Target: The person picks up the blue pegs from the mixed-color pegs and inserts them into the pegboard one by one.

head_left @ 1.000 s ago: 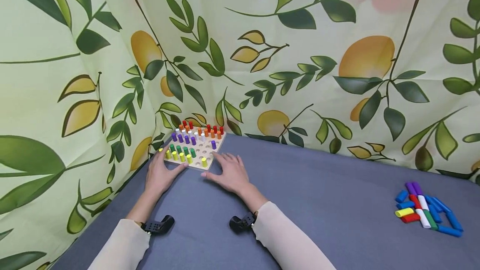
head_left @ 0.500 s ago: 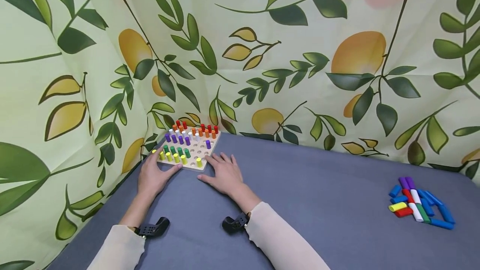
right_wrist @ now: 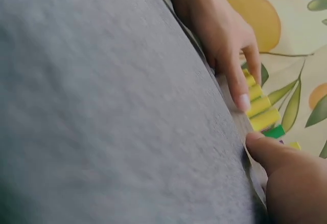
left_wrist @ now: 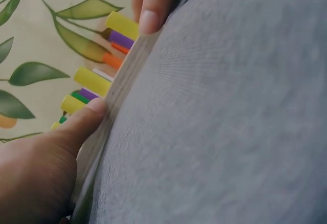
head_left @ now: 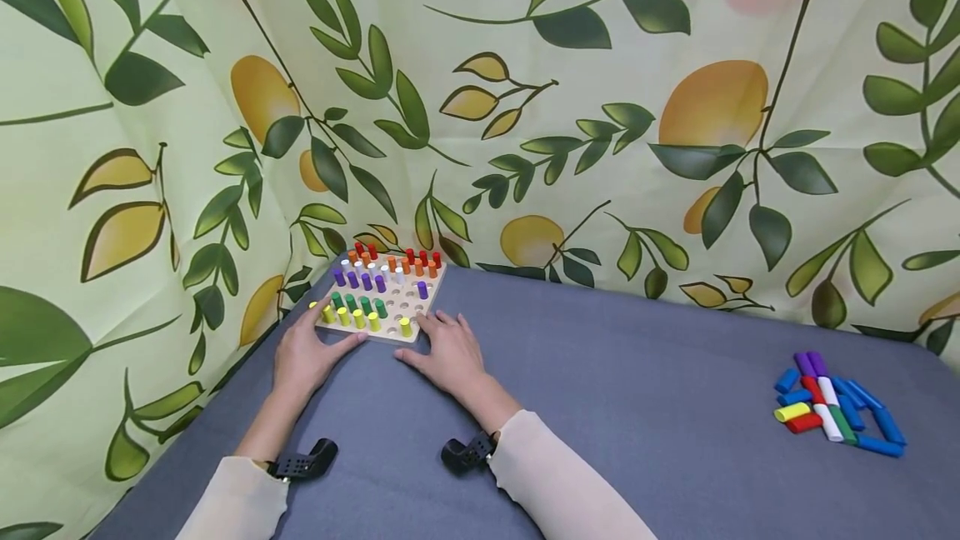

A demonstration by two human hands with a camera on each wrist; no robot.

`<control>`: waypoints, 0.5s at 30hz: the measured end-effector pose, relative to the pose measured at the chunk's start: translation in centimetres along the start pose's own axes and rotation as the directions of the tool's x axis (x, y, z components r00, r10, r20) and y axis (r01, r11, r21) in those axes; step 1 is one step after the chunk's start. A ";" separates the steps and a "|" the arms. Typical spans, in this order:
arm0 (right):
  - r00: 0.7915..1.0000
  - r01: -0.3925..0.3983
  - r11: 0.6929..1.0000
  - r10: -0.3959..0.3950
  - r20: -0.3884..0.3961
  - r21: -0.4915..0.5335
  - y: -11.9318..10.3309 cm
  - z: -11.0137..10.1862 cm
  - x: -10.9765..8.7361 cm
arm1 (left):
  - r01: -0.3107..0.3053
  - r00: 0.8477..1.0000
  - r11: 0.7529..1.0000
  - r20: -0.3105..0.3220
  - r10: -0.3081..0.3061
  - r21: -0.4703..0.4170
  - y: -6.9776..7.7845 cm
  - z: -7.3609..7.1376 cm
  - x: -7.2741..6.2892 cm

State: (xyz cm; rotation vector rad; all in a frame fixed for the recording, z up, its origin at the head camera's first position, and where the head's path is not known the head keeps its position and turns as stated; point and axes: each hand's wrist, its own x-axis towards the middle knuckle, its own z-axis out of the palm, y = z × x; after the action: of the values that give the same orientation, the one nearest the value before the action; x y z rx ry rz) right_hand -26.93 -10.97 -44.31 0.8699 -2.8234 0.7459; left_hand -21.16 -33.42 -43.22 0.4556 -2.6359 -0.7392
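Observation:
A pale wooden pegboard (head_left: pixel 403 294) lies at the table's far left corner, carrying rows of red, orange, white, purple, green and yellow pegs. My left hand (head_left: pixel 302 357) holds its near left corner, thumb against the front edge and fingers along the left side. At the near right corner my right hand (head_left: pixel 450 357) holds the board, thumb by the front edge and fingers at the right side. A lone purple peg (head_left: pixel 422 290) and a yellow peg (head_left: pixel 406 327) stand near the right side, beside bare holes. In the left wrist view my left thumb (left_wrist: pixel 84 124) presses the board's edge.
Loose pegs (head_left: pixel 836 407) in blue, red, white, purple, green and yellow lie in a pile at the right of the grey-blue table (head_left: pixel 600 407). A leaf-and-fruit patterned cloth (head_left: pixel 525 107) hangs behind and to the left, close to the board.
The view has shifted slightly, moving the scene left. Over the last half second the board has slid a little to the right with both hands on it.

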 end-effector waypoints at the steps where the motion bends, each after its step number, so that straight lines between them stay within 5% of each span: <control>1: 1.000 0.002 1.000 -0.002 -0.009 0.001 0.0 0.0 -0.1 | 0.001 1.000 1.000 0.004 -0.001 0.001 0.1 0.0 -0.1; 15: 0.990 -0.071 0.996 0.078 -0.116 0.059 -0.5 -0.3 -1.9 | 0.003 1.000 1.000 0.007 -0.003 0.001 2.1 0.4 -1.2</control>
State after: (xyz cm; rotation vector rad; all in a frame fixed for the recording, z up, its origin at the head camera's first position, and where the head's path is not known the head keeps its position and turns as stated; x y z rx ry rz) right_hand -25.08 -10.25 -44.23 0.7052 -2.7555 0.8590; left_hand -20.69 -31.08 -42.67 0.4573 -2.6430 -0.7422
